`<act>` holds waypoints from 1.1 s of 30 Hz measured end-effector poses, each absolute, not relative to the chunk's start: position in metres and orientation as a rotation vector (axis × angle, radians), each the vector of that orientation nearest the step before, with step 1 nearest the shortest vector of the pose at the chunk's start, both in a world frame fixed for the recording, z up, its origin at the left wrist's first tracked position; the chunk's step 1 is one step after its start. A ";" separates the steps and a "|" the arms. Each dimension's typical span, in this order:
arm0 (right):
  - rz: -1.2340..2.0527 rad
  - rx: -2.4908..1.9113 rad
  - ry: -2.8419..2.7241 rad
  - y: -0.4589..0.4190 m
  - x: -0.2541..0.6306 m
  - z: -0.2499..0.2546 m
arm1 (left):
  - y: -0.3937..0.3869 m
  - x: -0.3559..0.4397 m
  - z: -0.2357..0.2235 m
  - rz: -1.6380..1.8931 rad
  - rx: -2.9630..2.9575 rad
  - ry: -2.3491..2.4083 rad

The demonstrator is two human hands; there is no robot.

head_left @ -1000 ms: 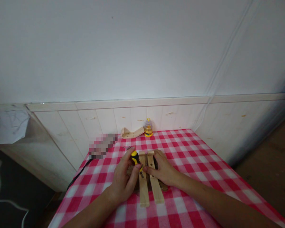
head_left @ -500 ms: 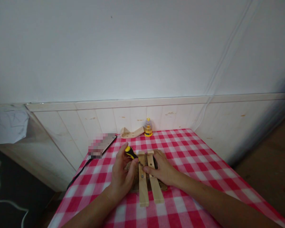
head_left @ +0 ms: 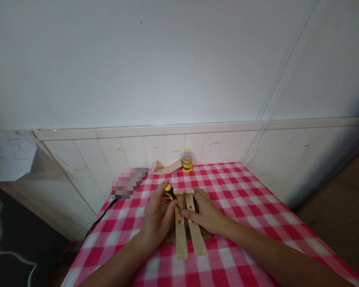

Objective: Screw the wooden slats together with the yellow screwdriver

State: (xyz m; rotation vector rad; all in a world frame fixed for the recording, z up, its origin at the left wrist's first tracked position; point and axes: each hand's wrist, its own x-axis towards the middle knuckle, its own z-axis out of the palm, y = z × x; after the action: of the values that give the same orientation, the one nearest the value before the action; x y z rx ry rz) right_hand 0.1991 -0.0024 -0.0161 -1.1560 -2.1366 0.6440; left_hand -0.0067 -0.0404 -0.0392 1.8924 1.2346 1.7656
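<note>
My left hand (head_left: 159,213) grips a yellow and black screwdriver (head_left: 170,192), its tip down at a hole in the left of two pale wooden strips (head_left: 181,241). My right hand (head_left: 206,213) lies across the right wooden strip (head_left: 197,239), with the thumb reaching toward the screwdriver tip and the fingers curled around the far right side. Both strips have holes and short blocks at their far ends. Beneath them is a brown piece (head_left: 169,240), mostly hidden by the strips and my hands.
A curved wooden piece (head_left: 167,168) rests at the back near the wall, beside a clear and yellow bit container (head_left: 187,161). A blurred-out flat object (head_left: 130,183) with a black strap lies at the back left. Red and white checked cloth (head_left: 239,255) covers the table.
The screwdriver handle has swung right and stands more upright, with my left hand moving slightly right along with it. My right hand keeps its place on the strips.
</note>
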 end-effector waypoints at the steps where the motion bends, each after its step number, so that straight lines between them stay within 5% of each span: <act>1: 0.646 -1.157 -2.139 -0.002 0.199 -0.016 | -0.041 -0.007 -0.038 1.763 1.906 1.256; 33: 0.651 -1.155 -2.128 -0.004 0.199 -0.015 | -0.050 -0.008 -0.040 1.712 1.879 1.248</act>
State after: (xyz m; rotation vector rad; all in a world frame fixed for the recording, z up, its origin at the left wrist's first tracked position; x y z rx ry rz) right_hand 0.1993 -0.0037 -0.0149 -1.1546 -2.1280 0.6513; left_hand -0.0075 -0.0497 -0.0397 1.8788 1.2482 1.7123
